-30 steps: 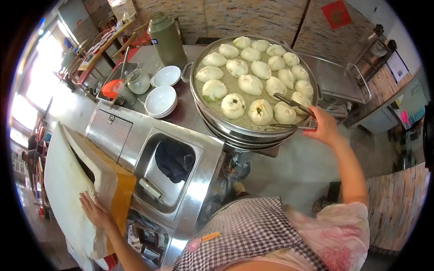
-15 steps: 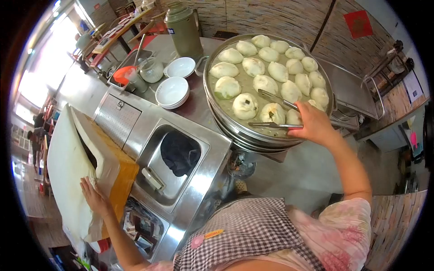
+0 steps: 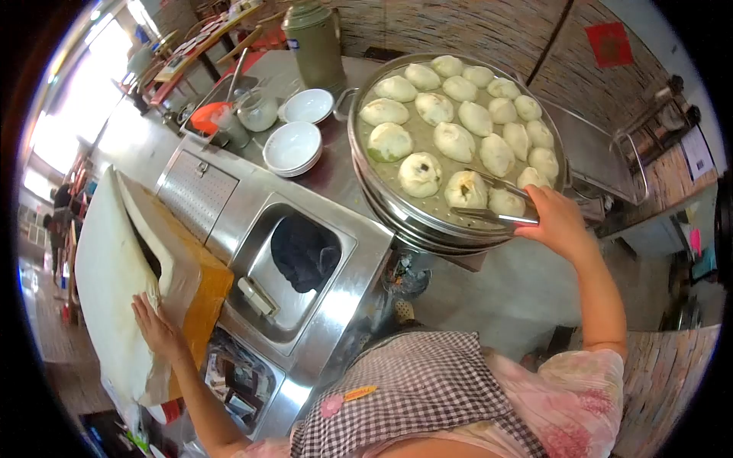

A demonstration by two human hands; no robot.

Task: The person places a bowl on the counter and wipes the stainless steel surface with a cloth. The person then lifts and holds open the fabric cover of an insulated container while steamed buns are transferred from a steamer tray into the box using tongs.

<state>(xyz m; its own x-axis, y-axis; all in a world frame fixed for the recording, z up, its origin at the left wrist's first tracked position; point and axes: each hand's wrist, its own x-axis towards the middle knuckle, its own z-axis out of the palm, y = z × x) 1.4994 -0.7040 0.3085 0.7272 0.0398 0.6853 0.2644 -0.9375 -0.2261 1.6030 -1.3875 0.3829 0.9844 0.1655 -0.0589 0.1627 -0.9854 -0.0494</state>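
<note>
My right hand [image 3: 561,221] is closed round metal tongs [image 3: 489,215] at the near right edge of a round steamer tray [image 3: 382,187]. The tongs' two arms straddle a steamed bun [image 3: 466,189] with a dark filling showing at its top; whether they press on it I cannot tell. Several more buns [image 3: 454,141], some round and some long, sit on the tray. My left hand [image 3: 158,332] lies with fingers stretched out on the white cloth cover [image 3: 111,282] over a box [image 3: 210,282] with yellow tape.
A steel sink [image 3: 305,320] holds a dark cloth [image 3: 304,253]. Behind it are white bowls [image 3: 292,145], a glass jar [image 3: 257,111] and a green thermos [image 3: 313,46]. To the right of the steamer stands a metal cart [image 3: 595,137].
The tongs have moved slightly right and toward me, with their arms closer together around the bun. My left hand has stayed on the cover. The view has shifted slightly.
</note>
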